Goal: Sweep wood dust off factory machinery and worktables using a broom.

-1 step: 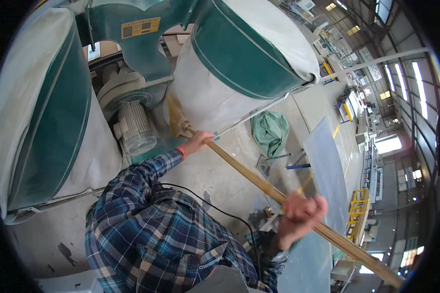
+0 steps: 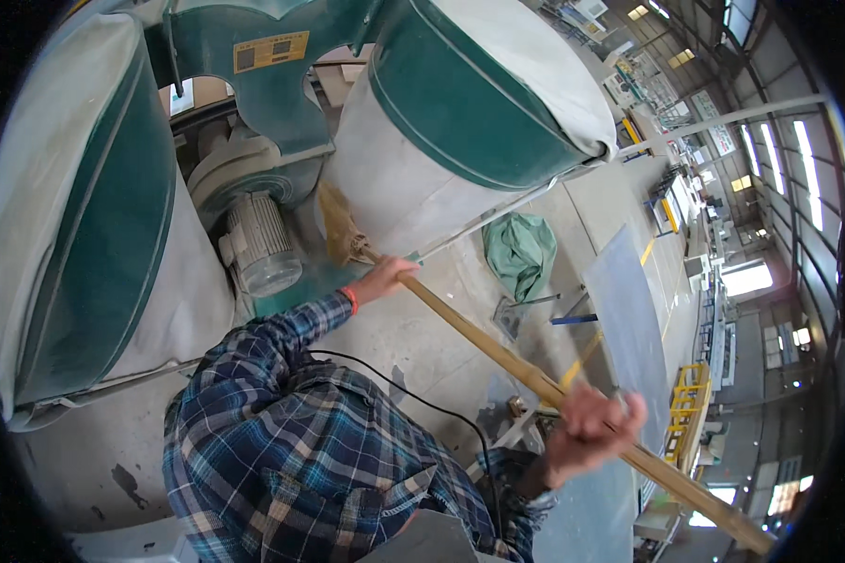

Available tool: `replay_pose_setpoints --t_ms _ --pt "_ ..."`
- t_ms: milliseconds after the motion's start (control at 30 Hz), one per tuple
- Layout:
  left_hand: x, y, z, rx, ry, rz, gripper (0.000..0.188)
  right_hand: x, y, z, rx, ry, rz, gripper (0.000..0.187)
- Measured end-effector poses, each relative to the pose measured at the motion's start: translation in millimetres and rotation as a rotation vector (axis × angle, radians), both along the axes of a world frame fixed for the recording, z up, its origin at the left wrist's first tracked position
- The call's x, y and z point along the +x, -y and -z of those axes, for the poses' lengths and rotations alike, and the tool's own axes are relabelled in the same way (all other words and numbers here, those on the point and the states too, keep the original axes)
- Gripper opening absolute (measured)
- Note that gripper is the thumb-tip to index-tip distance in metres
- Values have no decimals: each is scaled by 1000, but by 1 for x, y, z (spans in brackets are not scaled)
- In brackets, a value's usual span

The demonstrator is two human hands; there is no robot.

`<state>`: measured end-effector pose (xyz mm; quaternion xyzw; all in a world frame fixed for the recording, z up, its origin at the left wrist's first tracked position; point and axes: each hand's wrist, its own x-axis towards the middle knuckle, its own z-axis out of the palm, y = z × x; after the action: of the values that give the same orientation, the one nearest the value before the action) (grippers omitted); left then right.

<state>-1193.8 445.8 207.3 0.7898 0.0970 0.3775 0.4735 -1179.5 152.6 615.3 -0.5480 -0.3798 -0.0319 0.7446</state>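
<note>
My left hand [image 2: 385, 279] is closed round the wooden handle of a broom [image 2: 479, 338], close to its tan, flared head [image 2: 340, 225]. That head is against the lower side of a pale collection bag, beside a motor [image 2: 256, 239]. The handle runs diagonally across to the lower right. Over its middle part is my right hand [image 2: 587, 432], smeared by motion. Its fingers look loosely bent and apart, and the hand hides the stretch of handle behind it. Whether the palm touches the wood I cannot tell.
Two large green-banded drums with pale bags, one at left [image 2: 94, 225] and one at the top [image 2: 469, 103], flank the motor. A green cloth bag [image 2: 518, 255] lies on the floor. At right stands a grey panel [image 2: 629, 310]; a black cable [image 2: 408, 389] passes beside me.
My right hand has shifted a little right and down along the handle, its fingers looking more apart. The broom and my left hand have barely moved.
</note>
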Motion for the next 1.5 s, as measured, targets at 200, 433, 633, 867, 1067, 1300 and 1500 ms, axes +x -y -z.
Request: replay_pose_setpoints --t_ms 200,433,633,867,1067,1300,1500 --pt "-11 25 -212 182 -46 90 24 -26 70 -78 493 319 -391 32" --pt "-38 11 -230 320 -53 114 34 34 91 -76 433 196 -244 24" --pt "-102 13 -169 388 -152 -239 28 84 53 -5 383 -400 29 24" --pt "13 -76 -127 529 -140 -145 15 84 2 16 501 -388 115 20" --pt "86 -109 -128 469 -113 34 15 83 -45 -3 550 -40 64 25" --pt "20 -129 -96 526 -422 -301 18 185 -93 73 278 -450 158 23" --pt "31 -116 -82 347 -477 -331 21 229 -85 109 263 -533 -76 22"
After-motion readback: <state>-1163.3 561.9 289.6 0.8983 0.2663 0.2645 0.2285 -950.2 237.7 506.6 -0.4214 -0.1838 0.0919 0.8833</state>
